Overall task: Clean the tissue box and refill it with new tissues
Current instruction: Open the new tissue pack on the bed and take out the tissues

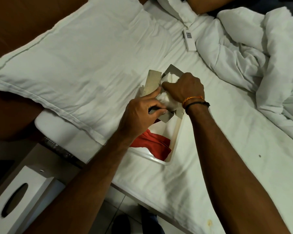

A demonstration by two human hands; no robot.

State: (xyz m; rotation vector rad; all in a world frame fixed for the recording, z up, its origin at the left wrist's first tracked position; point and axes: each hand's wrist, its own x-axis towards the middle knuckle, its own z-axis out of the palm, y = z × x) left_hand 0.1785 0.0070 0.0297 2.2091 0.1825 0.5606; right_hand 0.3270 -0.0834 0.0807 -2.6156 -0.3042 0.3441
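Observation:
An opened grey cardboard tissue pack (154, 81) lies on the bed, its flaps spread apart. My left hand (140, 114) pinches a lower flap and steadies the pack. My right hand (184, 89) is closed on the white tissues (166, 98) inside it. A white tissue box (19, 198) with an oval slot stands at the lower left, beside the bed. Below the pack lies a white tray (174, 142) holding a red cloth (152, 142).
A large white pillow (78, 61) fills the left of the bed. A crumpled white duvet (260, 65) is heaped at the right. A white remote (189, 39) rests on the sheet beyond the pack. Tiled floor shows at the bottom.

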